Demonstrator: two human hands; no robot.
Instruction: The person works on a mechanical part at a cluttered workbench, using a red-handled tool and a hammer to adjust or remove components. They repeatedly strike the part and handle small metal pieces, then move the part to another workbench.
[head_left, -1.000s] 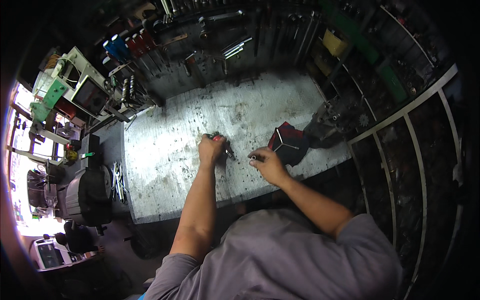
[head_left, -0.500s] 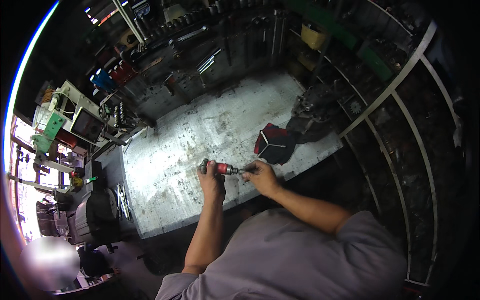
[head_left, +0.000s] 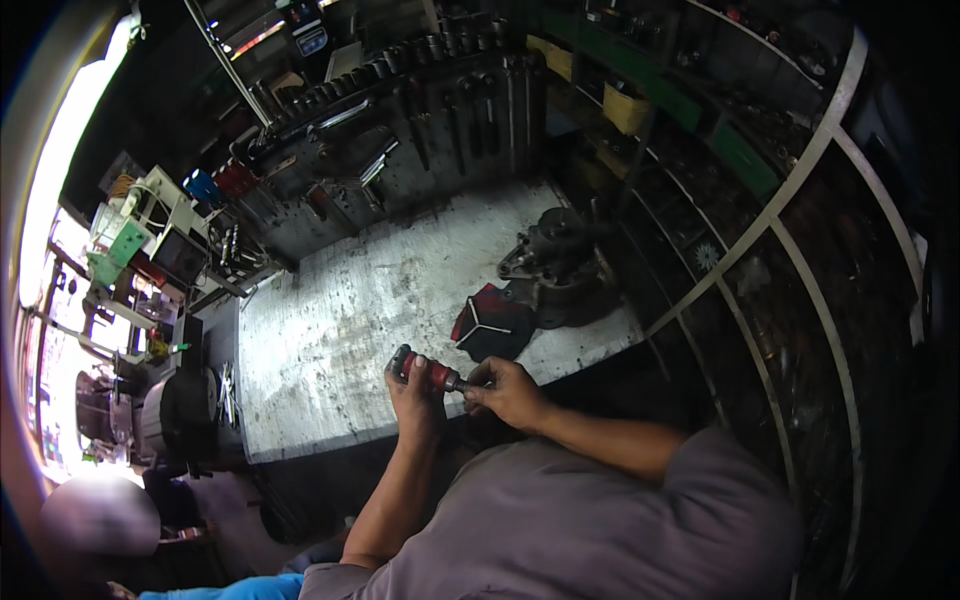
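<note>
My left hand (head_left: 414, 408) is wrapped round a short red-and-black power tool (head_left: 440, 376), held tilted over the near edge of the metal workbench (head_left: 310, 360). Its narrow metal end points right, toward my right hand (head_left: 512, 394). The right fingers are pinched at that end; whatever small piece they grip is hidden. Just beyond my right hand, a Y-shaped wrench (head_left: 478, 325) lies on a red-and-black cloth (head_left: 502, 347).
A dark metal machine housing (head_left: 565, 265) sits at the bench's right end. Wrenches and sockets (head_left: 385, 66) line the rear panel. Shelving with a pale metal frame (head_left: 780, 205) stands close on the right. Several loose wrenches (head_left: 227, 395) lie left of the bench. Blue clothing (head_left: 225, 590) shows at lower left.
The whole view has shifted, bringing more of the machine housing and rear tools into sight. Both hands still hold the tool between them, now nearer the bench edge. Blue clothing has appeared at lower left.
</note>
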